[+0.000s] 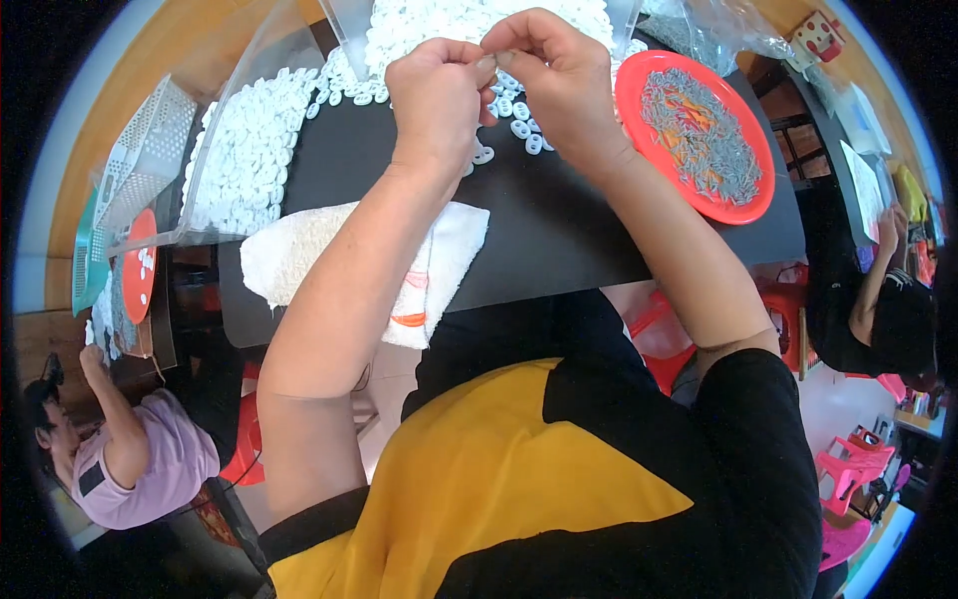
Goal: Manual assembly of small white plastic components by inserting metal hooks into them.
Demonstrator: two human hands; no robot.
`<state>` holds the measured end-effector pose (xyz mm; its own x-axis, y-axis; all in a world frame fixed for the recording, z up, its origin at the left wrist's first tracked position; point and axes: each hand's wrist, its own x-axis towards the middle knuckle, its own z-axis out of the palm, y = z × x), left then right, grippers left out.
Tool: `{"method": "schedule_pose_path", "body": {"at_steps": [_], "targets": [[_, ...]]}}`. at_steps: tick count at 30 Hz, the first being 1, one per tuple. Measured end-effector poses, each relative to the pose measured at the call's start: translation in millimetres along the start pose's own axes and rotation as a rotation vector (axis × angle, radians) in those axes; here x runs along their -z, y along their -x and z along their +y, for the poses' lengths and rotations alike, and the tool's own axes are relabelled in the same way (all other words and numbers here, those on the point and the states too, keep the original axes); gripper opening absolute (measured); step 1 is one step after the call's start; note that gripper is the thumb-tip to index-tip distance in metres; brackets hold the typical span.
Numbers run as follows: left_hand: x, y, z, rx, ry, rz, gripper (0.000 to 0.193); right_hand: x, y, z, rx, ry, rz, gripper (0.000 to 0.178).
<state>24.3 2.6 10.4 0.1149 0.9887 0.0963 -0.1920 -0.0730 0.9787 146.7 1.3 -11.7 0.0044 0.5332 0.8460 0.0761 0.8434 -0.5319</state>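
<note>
My left hand (435, 105) and my right hand (571, 95) meet above the far part of the dark table, fingertips nearly touching. Both are closed in a pinch; whatever sits between the fingertips is too small and covered to make out. Beneath and beside them lie loose white oval pieces (520, 129) with holes. Beyond my hands is a big heap of similar white pieces (439, 22) in a clear bin. To the right of my right hand, a red plate (766, 175) holds many slim grey pieces (699, 135), with a few orange patches showing among them.
At the left stands a clear bin heaped with white pieces (249, 150), beside a white perforated basket (150, 140). A white towel (459, 250) lies on the table's near edge under my left forearm. Other people (150, 459) work at left and right. Plastic bags (738, 30) lie at the far right.
</note>
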Motion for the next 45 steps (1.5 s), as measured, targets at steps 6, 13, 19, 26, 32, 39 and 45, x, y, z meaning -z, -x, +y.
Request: {"method": "schedule_pose_path", "body": {"at_steps": [6,13,19,26,32,39,45], "targets": [[6,-5,-4,0.033,0.042,0.023,0.006,3,0,-4,-0.446,0.172,0.023,0.018],[9,-8,-6,0.075,0.077,0.013,0.006,7,-4,-6,-0.482,0.186,0.03,0.018],[10,-9,-7,0.063,0.098,-0.004,0.005,14,-3,6,-0.502,0.173,0.034,0.017],[20,-22,-7,0.022,0.148,0.029,0.007,27,-3,19,-0.492,0.334,-0.047,0.011],[43,-37,-17,0.052,0.11,0.005,0.015,21,-4,-19,-0.301,0.868,-0.577,0.009],[35,-31,-10,0.069,0.169,0.045,0.004,11,19,-40,0.056,1.019,-0.777,0.013],[32,-29,-6,0.098,0.184,0.034,0.004,19,28,-37,0.073,1.005,-0.739,0.022]]}}
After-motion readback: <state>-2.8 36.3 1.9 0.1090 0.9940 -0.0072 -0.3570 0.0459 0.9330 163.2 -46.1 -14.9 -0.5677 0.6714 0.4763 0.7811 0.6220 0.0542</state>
